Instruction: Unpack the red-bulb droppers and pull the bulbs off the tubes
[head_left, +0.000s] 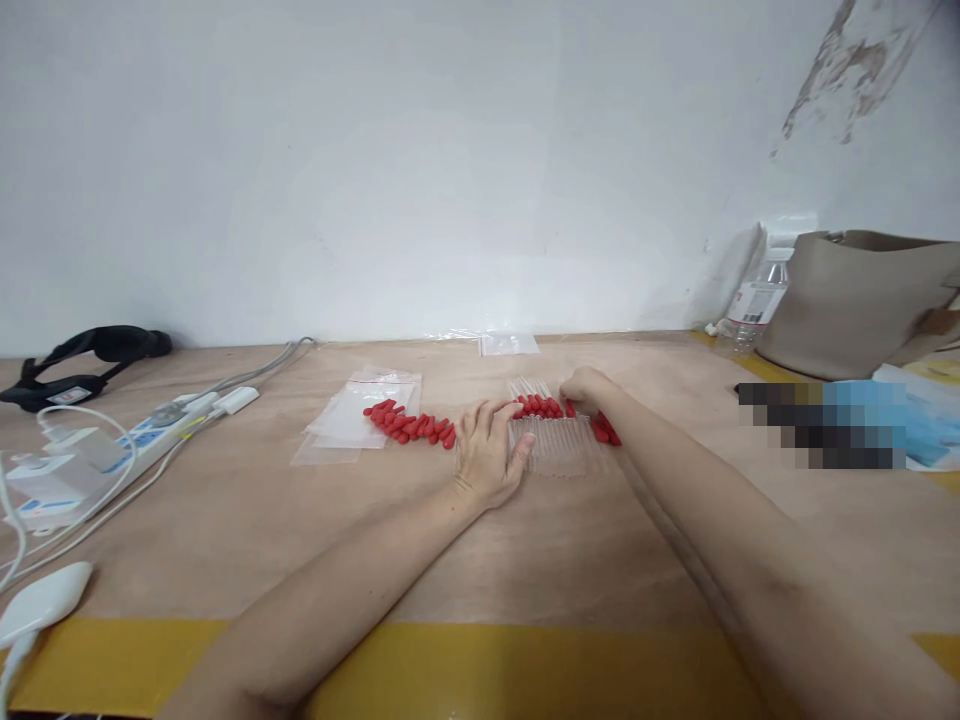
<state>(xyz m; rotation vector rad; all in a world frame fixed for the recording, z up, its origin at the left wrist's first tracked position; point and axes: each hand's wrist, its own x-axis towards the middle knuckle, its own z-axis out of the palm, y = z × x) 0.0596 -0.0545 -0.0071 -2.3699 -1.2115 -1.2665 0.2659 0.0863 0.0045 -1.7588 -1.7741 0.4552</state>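
A row of clear thin tubes (551,440) lies side by side on the table, with several red rubber bulbs (541,406) along the row's middle; they look like droppers. My left hand (487,450) rests flat at the row's left end, fingers stretched out and thumb apart, touching the nearest tubes. At the right end, my right hand (589,390) is closed, its fingertips pinching a red rubber bulb (570,409). More red bulbs (604,430) lie just under my right wrist. To the left of my left hand is a loose heap of red bulbs (405,425).
Clear plastic bags (349,410) lie under and beside the heap. A power strip (142,440) with chargers and cables, and a black strap (82,362), are at left. A water bottle (761,295), a beige bag (847,305) and a blue item (874,415) stand or lie at right.
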